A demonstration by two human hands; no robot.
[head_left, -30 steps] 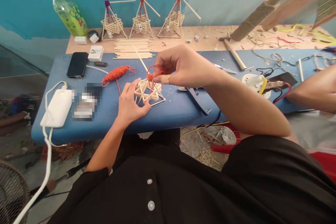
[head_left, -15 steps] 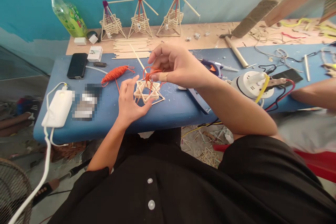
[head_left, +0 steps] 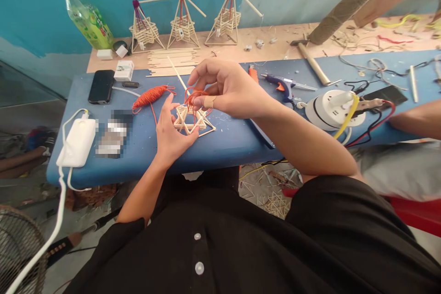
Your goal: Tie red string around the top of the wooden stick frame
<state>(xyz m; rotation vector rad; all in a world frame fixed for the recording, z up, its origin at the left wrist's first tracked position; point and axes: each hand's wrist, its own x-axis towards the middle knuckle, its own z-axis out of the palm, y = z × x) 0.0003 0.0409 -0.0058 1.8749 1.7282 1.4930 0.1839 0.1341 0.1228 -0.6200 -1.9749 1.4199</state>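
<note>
On the blue table, a star-shaped frame of thin wooden sticks (head_left: 191, 119) stands in front of me, one long stick slanting up and away from it. My left hand (head_left: 172, 133) is curved round its left and near side, thumb and fingers gripping it. Above the frame's top, my right hand (head_left: 220, 89) pinches orange string (head_left: 191, 98) between thumb and forefinger; the other fingers are bent and apart. A plaster is wrapped on the right thumb. The wound bundle of orange string (head_left: 149, 97) lies left of the frame, a strand trailing toward my left hand.
Three finished-looking stick frames (head_left: 182, 23) stand along the wall beside a green-capped bottle (head_left: 82, 14). Loose sticks (head_left: 172, 63), a phone (head_left: 101, 86) and a white power bank (head_left: 76, 141) lie leftward. Rightward are a glue gun (head_left: 282, 85), a hammer (head_left: 313, 62), a power socket (head_left: 332, 108) and another person's arm (head_left: 418, 119).
My right hand has shifted slightly left with the orange string, whose loop has changed shape. My left hand stays round the stick frame. The view has moved a little, showing more of the glue gun.
</note>
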